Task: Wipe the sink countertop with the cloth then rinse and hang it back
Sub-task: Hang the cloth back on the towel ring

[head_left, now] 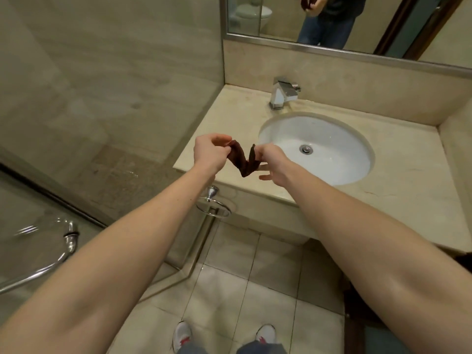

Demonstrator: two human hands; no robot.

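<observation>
A small dark red-brown cloth (244, 162) hangs in a V between my two hands, above the front left corner of the beige stone countertop (229, 118). My left hand (209, 152) pinches one end of the cloth. My right hand (270, 162) pinches the other end, with its lower fingers spread. The white oval sink (332, 149) lies just right of my hands. A chrome tap (282, 94) stands behind the sink. An empty chrome towel ring (213, 208) hangs on the counter's front face below my left wrist.
A glass shower partition (102, 98) with a chrome handle (69, 238) stands to the left. A mirror (344, 21) above the counter reflects the person and a toilet. Tiled floor and my white shoes (182, 335) are below.
</observation>
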